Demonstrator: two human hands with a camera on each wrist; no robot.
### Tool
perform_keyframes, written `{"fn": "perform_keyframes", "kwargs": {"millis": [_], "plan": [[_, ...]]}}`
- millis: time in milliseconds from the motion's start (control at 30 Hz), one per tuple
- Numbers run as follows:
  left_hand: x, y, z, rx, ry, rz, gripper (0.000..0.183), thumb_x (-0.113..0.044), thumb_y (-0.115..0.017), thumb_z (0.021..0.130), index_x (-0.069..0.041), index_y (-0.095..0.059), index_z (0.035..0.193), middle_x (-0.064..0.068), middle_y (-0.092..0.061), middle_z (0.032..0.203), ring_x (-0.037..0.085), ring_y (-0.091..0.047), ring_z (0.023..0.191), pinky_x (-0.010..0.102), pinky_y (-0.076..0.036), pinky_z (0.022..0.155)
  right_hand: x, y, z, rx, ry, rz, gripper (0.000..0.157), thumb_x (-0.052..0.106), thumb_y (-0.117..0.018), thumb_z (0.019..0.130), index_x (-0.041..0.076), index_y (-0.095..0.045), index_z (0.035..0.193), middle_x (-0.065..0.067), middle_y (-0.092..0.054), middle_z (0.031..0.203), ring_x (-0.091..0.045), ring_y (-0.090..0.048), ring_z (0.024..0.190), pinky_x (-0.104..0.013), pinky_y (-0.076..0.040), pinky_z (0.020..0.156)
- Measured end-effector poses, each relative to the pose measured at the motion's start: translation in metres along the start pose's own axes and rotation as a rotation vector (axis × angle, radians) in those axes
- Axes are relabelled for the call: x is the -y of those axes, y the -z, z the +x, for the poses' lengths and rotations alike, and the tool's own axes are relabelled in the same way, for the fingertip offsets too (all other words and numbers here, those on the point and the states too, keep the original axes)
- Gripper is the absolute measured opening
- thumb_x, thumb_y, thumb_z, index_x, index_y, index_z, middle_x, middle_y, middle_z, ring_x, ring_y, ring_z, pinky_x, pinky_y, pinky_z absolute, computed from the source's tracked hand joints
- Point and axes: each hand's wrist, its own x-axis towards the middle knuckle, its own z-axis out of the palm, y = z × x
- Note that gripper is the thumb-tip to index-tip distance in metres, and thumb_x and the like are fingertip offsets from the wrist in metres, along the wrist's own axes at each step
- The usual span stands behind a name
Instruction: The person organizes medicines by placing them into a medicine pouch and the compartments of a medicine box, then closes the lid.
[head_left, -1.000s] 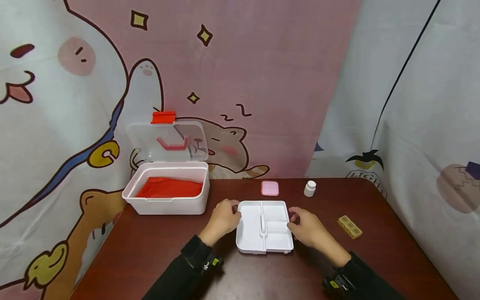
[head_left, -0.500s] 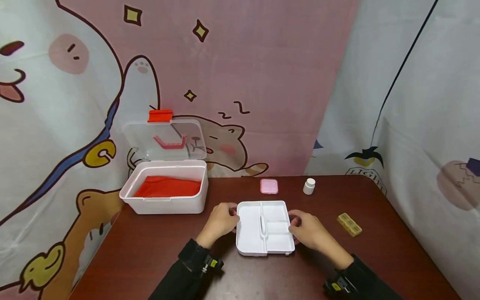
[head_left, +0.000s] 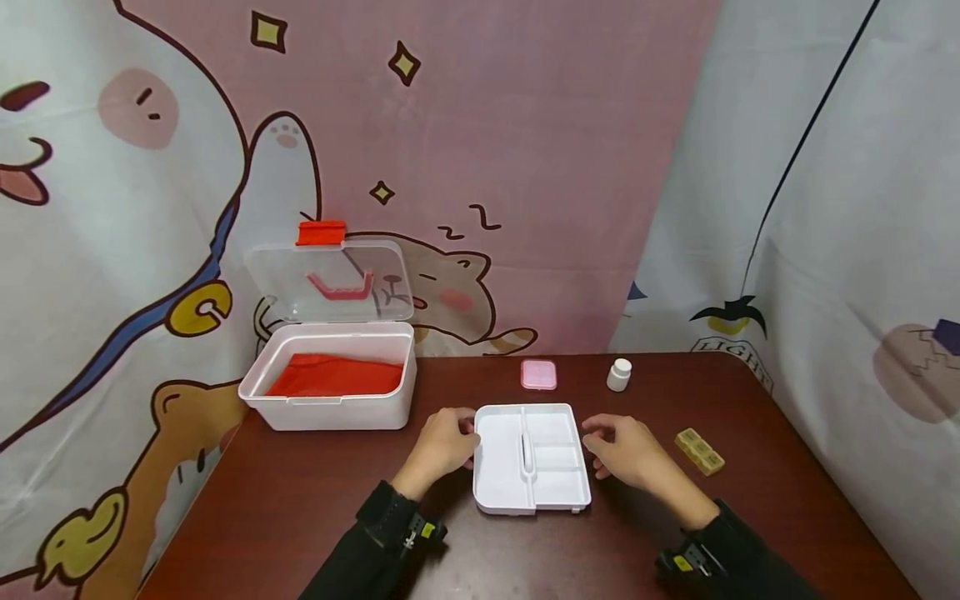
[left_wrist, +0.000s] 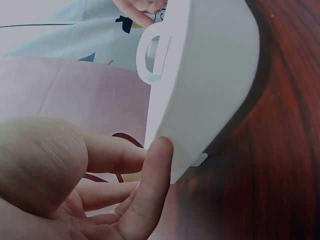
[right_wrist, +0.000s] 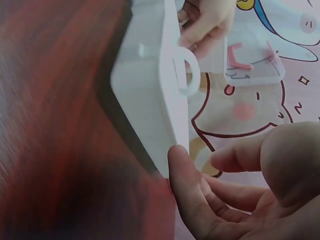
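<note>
Brown table (head_left: 517, 558), white tray (head_left: 498, 458), open box (head_left: 330, 414), pink case (head_left: 538, 375), bottle (head_left: 618, 376), yellow case (head_left: 700, 451)

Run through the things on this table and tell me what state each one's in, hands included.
Divided tray: compartments facing up, nothing visible inside.
Tray handle: raised.
Left hand: pinching the tray's left edge.
Right hand: loosely curled, holding nothing.
White bin: open.
Clear lid: swung up.
Red cloth: lying in the bin.
Pink case: looks closed.
White bottle: upright, capped.
Yellow box: looks shut.
</note>
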Motion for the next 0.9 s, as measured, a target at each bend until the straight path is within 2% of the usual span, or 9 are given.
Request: {"fn": "perform_keyframes", "kwargs": {"millis": [133, 233, 300, 433, 500, 733, 900], "plan": [[-0.001, 0.001, 0.001, -0.005, 0.004, 0.007, 0.028, -0.003, -0.068, 0.097, -0.001, -0.075, 0.124, 0.008, -0.062, 0.086, 0.017, -0.070, 0.053, 0.030, -0.061, 0.053, 0.007, 0.013, 0.010, -0.014, 0.029, -0.050, 0.030, 0.013, -0.067, 0.106, -0.003, -0.073, 0.131, -0.013, -0.072, 0.084, -0.021, -0.073, 0.066, -0.036, -0.065, 0.062], [-0.002, 0.002, 0.001, -0.011, 0.005, 0.010, 0.029, -0.003, -0.068, 0.097, -0.001, -0.075, 0.125, 0.008, -0.062, 0.086, 0.018, -0.070, 0.053, 0.031, -0.060, 0.053, 0.014, 0.018, 0.025, -0.032, 0.080, -0.122, 0.029, 0.016, -0.068, 0.106, 0.000, -0.075, 0.129, -0.013, -0.075, 0.087, -0.022, -0.074, 0.071, -0.033, -0.060, 0.062], [-0.002, 0.002, 0.000, -0.008, 0.005, 0.004, 0.030, -0.004, -0.068, 0.097, 0.000, -0.075, 0.125, 0.008, -0.062, 0.086, 0.018, -0.070, 0.053, 0.031, -0.060, 0.053, 0.019, 0.020, 0.037, -0.051, 0.132, -0.191, 0.029, 0.018, -0.069, 0.105, 0.001, -0.076, 0.128, -0.013, -0.078, 0.098, -0.024, -0.074, 0.082, -0.037, -0.060, 0.069], [0.000, 0.001, 0.000, 0.008, 0.009, -0.012, 0.033, -0.004, -0.069, 0.097, 0.001, -0.074, 0.129, 0.008, -0.062, 0.087, 0.018, -0.070, 0.054, 0.031, -0.061, 0.053, 0.028, 0.021, 0.065, -0.087, 0.222, -0.323, 0.032, 0.022, -0.071, 0.104, 0.003, -0.078, 0.129, -0.017, -0.078, 0.126, -0.033, -0.073, 0.111, -0.053, -0.062, 0.096], [0.001, 0.002, 0.000, 0.013, 0.014, -0.023, 0.034, -0.004, -0.070, 0.097, 0.002, -0.074, 0.131, 0.009, -0.063, 0.087, 0.018, -0.071, 0.054, 0.032, -0.062, 0.054, 0.034, 0.019, 0.081, -0.086, 0.253, -0.373, 0.034, 0.023, -0.072, 0.103, 0.003, -0.078, 0.130, -0.018, -0.077, 0.130, -0.036, -0.072, 0.119, -0.058, -0.060, 0.104], [0.003, 0.003, -0.002, 0.021, 0.018, -0.077, 0.035, -0.002, -0.070, 0.098, 0.004, -0.072, 0.133, 0.010, -0.061, 0.088, 0.019, -0.071, 0.056, 0.038, -0.065, 0.057, 0.043, 0.008, 0.132, 0.030, 0.296, -0.515, 0.044, 0.021, -0.079, 0.097, -0.003, -0.074, 0.134, -0.022, -0.074, 0.128, -0.035, -0.069, 0.114, -0.055, -0.057, 0.107], [0.003, 0.000, -0.003, 0.012, 0.007, -0.101, 0.035, -0.001, -0.070, 0.098, 0.004, -0.072, 0.133, 0.009, -0.060, 0.088, 0.017, -0.069, 0.058, 0.039, -0.066, 0.058, 0.039, -0.002, 0.154, 0.122, 0.296, -0.588, 0.051, 0.023, -0.083, 0.095, -0.003, -0.072, 0.138, -0.022, -0.073, 0.135, -0.037, -0.067, 0.122, -0.054, -0.053, 0.116]]}}
